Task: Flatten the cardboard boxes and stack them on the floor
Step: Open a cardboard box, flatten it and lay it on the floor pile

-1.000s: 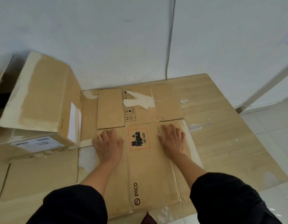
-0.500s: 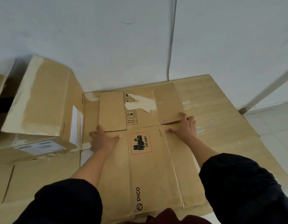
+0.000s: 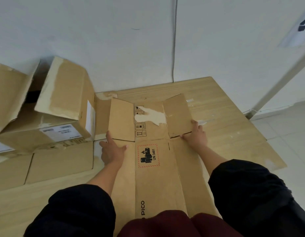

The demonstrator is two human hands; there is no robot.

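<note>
A flattened brown cardboard box [image 3: 158, 182] printed with "PICO" and a red UN 3481 battery label lies in front of me on a wooden board [image 3: 233, 130]. My left hand [image 3: 112, 151] grips its left edge at the crease of the left end flap [image 3: 121, 120], thumb on top. My right hand [image 3: 195, 135] grips the near corner of the right end flap [image 3: 178, 113], which is tilted up off the board. A torn white patch marks the middle flap. An unflattened box [image 3: 66, 94] with open flaps stands at the left.
More flat cardboard [image 3: 61, 165] lies under and in front of the standing box. A white wall runs close behind the board. White floor tiles [image 3: 288, 134] and a slanted white pole [image 3: 276, 82] are at the right.
Both hands left the flat panel where they pressed down and slid outward to the flap creases. The two end flaps have risen, the right one most.
</note>
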